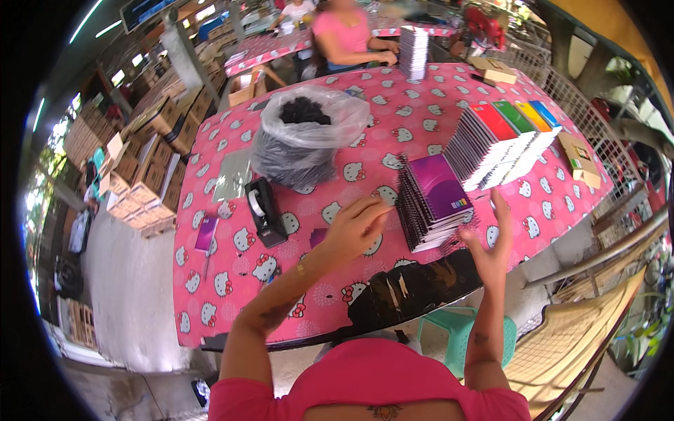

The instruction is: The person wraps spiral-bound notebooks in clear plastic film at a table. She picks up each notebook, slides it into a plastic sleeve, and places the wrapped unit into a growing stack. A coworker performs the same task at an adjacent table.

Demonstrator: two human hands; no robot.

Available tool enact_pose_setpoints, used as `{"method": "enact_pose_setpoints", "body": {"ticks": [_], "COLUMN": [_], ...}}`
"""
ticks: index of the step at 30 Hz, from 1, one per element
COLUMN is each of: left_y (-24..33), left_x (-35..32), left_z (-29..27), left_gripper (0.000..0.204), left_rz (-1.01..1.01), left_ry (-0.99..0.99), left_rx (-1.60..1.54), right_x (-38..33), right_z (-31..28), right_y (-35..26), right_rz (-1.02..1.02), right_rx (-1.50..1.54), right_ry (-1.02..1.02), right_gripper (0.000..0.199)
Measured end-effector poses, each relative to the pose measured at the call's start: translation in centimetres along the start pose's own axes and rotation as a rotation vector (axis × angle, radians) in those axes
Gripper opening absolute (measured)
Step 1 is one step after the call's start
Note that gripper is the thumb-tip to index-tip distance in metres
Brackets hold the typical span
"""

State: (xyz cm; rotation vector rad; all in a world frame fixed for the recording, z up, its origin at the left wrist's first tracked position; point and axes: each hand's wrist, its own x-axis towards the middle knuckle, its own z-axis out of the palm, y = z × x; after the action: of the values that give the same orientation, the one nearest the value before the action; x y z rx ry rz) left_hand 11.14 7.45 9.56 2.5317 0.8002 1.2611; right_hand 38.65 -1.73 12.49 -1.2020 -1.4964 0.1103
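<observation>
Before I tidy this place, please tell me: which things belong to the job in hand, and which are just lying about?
Seem part of the job:
purple notebooks, between left grip and right grip
red, green, yellow and blue notebooks, probably

Seem just lying about:
tape dispenser
bag, less certain
stool
cartons

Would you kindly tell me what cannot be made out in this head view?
Head view:
Palm of the left hand: hidden by its back.
Lower notebooks' covers: hidden by the top purple notebook.
Lower black contents: blurred by the cloudy bag.
Co-worker's lower legs: hidden by the table.
</observation>
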Motion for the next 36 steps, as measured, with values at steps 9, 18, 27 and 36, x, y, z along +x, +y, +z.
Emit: {"method": "enact_pose_setpoints", "body": {"ticks": [9, 18, 27, 36], "left_y": [-6.2, -4.5, -18.0, -12.4], "left_x": [-17.7, -14.0, -30.4, -28.7], "left_z": [0.2, -1.6, -22.9, -19.0], "left_gripper": [0.046, 0.043, 0.026, 0.021], "left_rz": [-0.004, -0.151, -1.221, -0.96], "left_ry": [-0.366, -0.173, 0.362, 0.616], "left_rx": [0.523, 0.466, 1.005, 0.502], "right_x": [-9.6, -11.1, -10.8, -10.4], "right_z": [13.2, 25.0, 25.9, 25.8], "right_y": [0.0, 7.6, 6.4, 5.4], "right_rz": [0.264, 0.306, 0.41, 0.612], "right_rx": [0.464, 0.613, 0.616, 0.665], "right_ry": [-0.671, -0.61, -0.53, -0.556], "right_gripper": [0.043, 0.03, 0.027, 0.035]}}
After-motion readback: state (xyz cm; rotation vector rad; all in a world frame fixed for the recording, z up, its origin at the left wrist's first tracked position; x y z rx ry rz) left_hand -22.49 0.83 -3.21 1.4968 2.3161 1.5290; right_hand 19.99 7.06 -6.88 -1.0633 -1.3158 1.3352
